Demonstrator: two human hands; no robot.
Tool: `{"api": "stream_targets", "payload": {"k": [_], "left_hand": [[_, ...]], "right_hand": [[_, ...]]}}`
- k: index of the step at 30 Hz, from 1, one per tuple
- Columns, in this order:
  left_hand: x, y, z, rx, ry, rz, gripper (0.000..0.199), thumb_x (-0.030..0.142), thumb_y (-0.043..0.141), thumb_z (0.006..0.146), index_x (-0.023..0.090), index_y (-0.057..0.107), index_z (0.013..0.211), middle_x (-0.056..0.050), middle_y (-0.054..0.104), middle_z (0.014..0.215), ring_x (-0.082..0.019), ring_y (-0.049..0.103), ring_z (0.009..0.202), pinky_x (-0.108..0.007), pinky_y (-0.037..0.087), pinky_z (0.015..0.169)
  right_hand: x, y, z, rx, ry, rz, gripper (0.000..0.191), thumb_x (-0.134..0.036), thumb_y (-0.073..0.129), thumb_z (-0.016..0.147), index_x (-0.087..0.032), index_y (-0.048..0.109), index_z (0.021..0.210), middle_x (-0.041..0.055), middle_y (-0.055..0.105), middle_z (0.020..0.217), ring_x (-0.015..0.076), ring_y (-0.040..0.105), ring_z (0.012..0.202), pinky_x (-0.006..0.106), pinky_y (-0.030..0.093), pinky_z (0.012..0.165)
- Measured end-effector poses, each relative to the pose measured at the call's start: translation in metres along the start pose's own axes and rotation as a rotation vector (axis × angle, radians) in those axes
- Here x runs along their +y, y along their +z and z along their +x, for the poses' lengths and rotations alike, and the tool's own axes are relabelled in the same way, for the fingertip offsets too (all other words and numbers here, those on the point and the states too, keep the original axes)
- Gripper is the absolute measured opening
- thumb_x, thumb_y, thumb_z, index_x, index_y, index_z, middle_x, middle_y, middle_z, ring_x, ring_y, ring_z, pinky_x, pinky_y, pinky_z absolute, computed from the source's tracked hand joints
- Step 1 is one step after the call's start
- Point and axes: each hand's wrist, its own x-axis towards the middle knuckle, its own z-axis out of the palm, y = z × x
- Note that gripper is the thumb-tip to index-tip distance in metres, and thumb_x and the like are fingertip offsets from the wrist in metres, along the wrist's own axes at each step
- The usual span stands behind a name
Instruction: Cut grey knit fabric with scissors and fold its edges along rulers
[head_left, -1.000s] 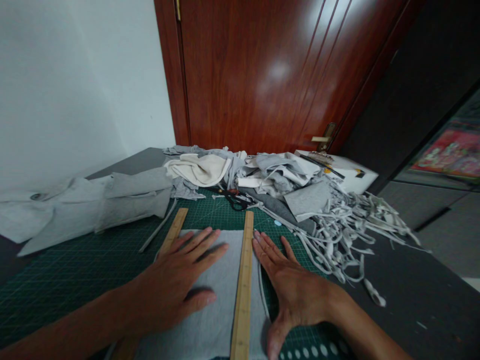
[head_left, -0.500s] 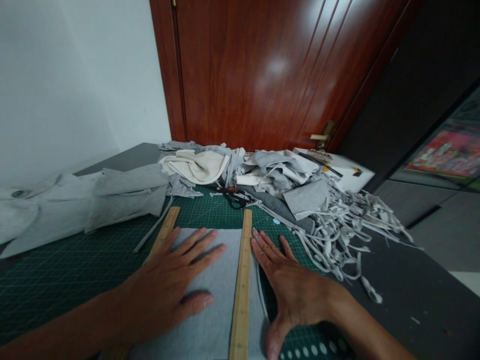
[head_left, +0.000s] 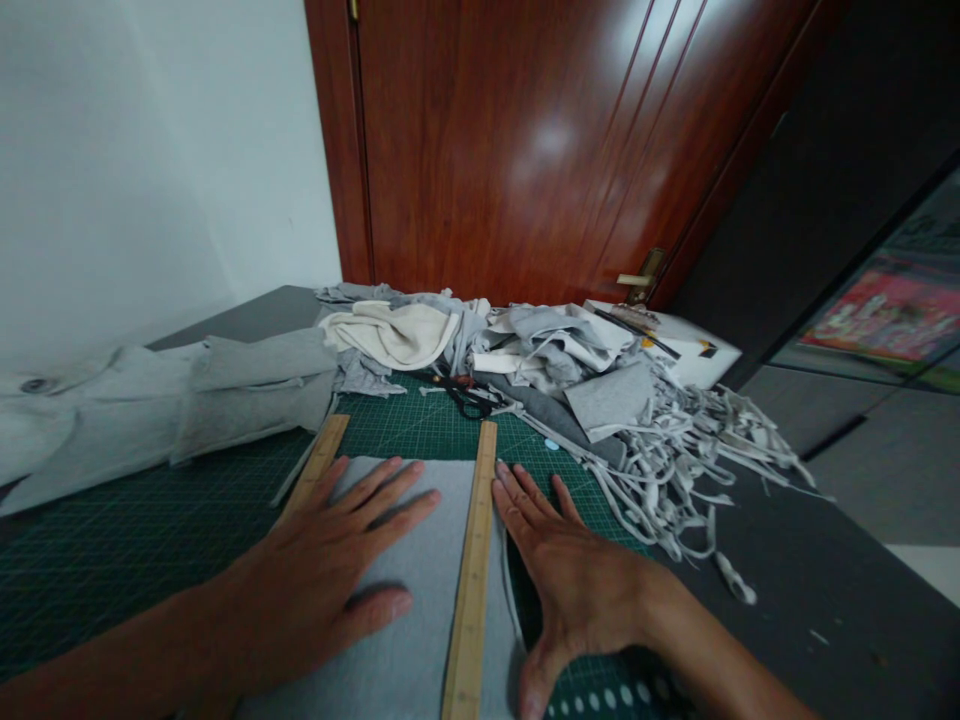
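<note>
Here at six o'clock, right up close, we have the grey cloth [head_left: 416, 560] lying flat on the green mat [head_left: 150, 540], and both our hands are down at it! Our left hand [head_left: 330, 560] comes in from eight o'clock, palm down, fingers spread wide over the cloth and across the left ruler [head_left: 321, 463], gripping nothing. From four o'clock comes our right hand [head_left: 577, 570], also spread wide, its fingertips by the cloth's right edge, just beside the right ruler [head_left: 471, 580], and its thumb stretched back towards us. That ruler runs lengthwise on the cloth, its far end poking out past the cloth's top edge.

Looking farther, at ten o'clock we find long folded pieces of pale grey fabric [head_left: 255, 395], with a thin strip [head_left: 289, 485] beside the left ruler. Around twelve sit the black scissors [head_left: 469, 398], on the mat in front of the heap. And what a heap! Cream cloth [head_left: 390, 335] at eleven, crumpled grey scraps [head_left: 555, 340] at one, a tangle of narrow strips [head_left: 667, 490] at two, spilling onto the dark table [head_left: 825, 600]. Behind them we spot the white box [head_left: 694, 345], and beyond everything, at twelve, the reddish-brown door [head_left: 510, 150].
</note>
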Motion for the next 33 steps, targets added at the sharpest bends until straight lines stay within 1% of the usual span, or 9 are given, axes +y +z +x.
{"api": "stream_targets", "payload": {"k": [5, 9, 13, 16, 20, 23, 26, 29, 33], "left_hand": [[-0.004, 0.003, -0.001, 0.010, 0.000, -0.016, 0.081, 0.053, 0.064, 0.103, 0.047, 0.025, 0.173, -0.002, 0.029, 0.181, -0.043, 0.031, 0.165, -0.074, 0.017, 0.133], [0.000, -0.009, 0.006, -0.074, -0.038, -0.059, 0.083, 0.059, 0.066, 0.100, 0.045, 0.028, 0.173, -0.004, 0.026, 0.182, -0.047, 0.028, 0.165, -0.078, 0.021, 0.130], [0.019, -0.026, 0.032, -0.167, 0.014, -0.125, 0.108, 0.067, 0.078, 0.089, 0.039, 0.021, 0.175, -0.007, 0.016, 0.184, -0.046, 0.019, 0.167, -0.075, 0.018, 0.133], [0.037, -0.031, 0.057, -0.246, 0.115, -0.196, 0.111, 0.076, 0.074, 0.089, 0.034, 0.021, 0.176, -0.010, 0.014, 0.183, -0.042, 0.015, 0.169, -0.071, 0.013, 0.135], [0.045, -0.025, 0.071, -0.251, 0.156, -0.241, 0.114, 0.083, 0.068, 0.089, 0.027, 0.020, 0.176, -0.013, 0.014, 0.182, -0.040, 0.015, 0.169, -0.070, 0.007, 0.135], [0.039, -0.018, 0.065, -0.243, 0.135, -0.229, 0.117, 0.082, 0.068, 0.089, 0.024, 0.017, 0.177, -0.013, 0.012, 0.183, -0.038, 0.015, 0.170, -0.066, 0.007, 0.137], [0.034, -0.011, 0.057, -0.229, 0.070, -0.229, 0.125, 0.086, 0.072, 0.082, 0.024, 0.017, 0.177, -0.012, 0.012, 0.184, -0.041, 0.014, 0.170, -0.064, 0.011, 0.138], [0.034, -0.004, 0.052, -0.265, -0.040, -0.212, 0.138, 0.090, 0.074, 0.076, 0.020, 0.011, 0.177, -0.014, 0.004, 0.184, -0.044, 0.004, 0.170, -0.064, 0.014, 0.138], [0.037, 0.002, 0.054, -0.219, -0.043, -0.245, 0.141, 0.090, 0.076, 0.075, 0.022, 0.007, 0.177, -0.013, 0.002, 0.185, -0.044, 0.004, 0.170, -0.064, 0.012, 0.138]], "right_hand": [[-0.001, -0.002, -0.004, 0.018, 0.008, -0.007, 0.183, -0.087, 0.094, 0.047, -0.016, -0.021, 0.169, 0.0178, -0.026, 0.178, 0.0457, -0.023, 0.165, 0.067, -0.024, 0.128], [-0.001, -0.003, -0.003, 0.016, 0.013, -0.007, 0.184, -0.084, 0.097, 0.044, -0.017, -0.018, 0.171, 0.0178, -0.023, 0.179, 0.0476, -0.019, 0.166, 0.069, -0.019, 0.130], [-0.002, -0.003, 0.000, 0.005, 0.018, -0.012, 0.184, -0.087, 0.095, 0.045, -0.015, -0.019, 0.169, 0.0177, -0.025, 0.177, 0.0463, -0.022, 0.165, 0.069, -0.020, 0.129], [-0.006, -0.004, -0.006, 0.034, 0.006, -0.021, 0.179, -0.088, 0.093, 0.048, -0.017, -0.016, 0.171, 0.0178, -0.023, 0.178, 0.0460, -0.020, 0.166, 0.069, -0.019, 0.130], [-0.014, -0.006, -0.019, 0.126, -0.050, -0.024, 0.161, -0.086, 0.088, 0.065, -0.021, -0.012, 0.172, 0.0175, -0.015, 0.181, 0.0424, -0.012, 0.169, 0.066, -0.012, 0.134], [-0.015, -0.007, -0.024, 0.137, -0.054, -0.018, 0.161, -0.085, 0.089, 0.064, -0.021, -0.012, 0.172, 0.0181, -0.014, 0.181, 0.0434, -0.011, 0.168, 0.065, -0.013, 0.134], [-0.012, -0.006, -0.023, 0.149, -0.056, -0.017, 0.155, -0.082, 0.089, 0.069, -0.021, -0.011, 0.171, 0.0187, -0.013, 0.180, 0.0427, -0.010, 0.168, 0.064, -0.011, 0.134], [-0.011, -0.004, -0.021, 0.159, -0.043, -0.024, 0.145, -0.078, 0.086, 0.079, -0.017, -0.008, 0.170, 0.0204, -0.011, 0.180, 0.0409, -0.009, 0.169, 0.064, -0.010, 0.134], [-0.009, -0.001, -0.021, 0.181, -0.060, -0.010, 0.150, -0.081, 0.087, 0.073, -0.016, -0.007, 0.170, 0.0197, -0.011, 0.180, 0.0397, -0.009, 0.169, 0.063, -0.012, 0.134]]}}
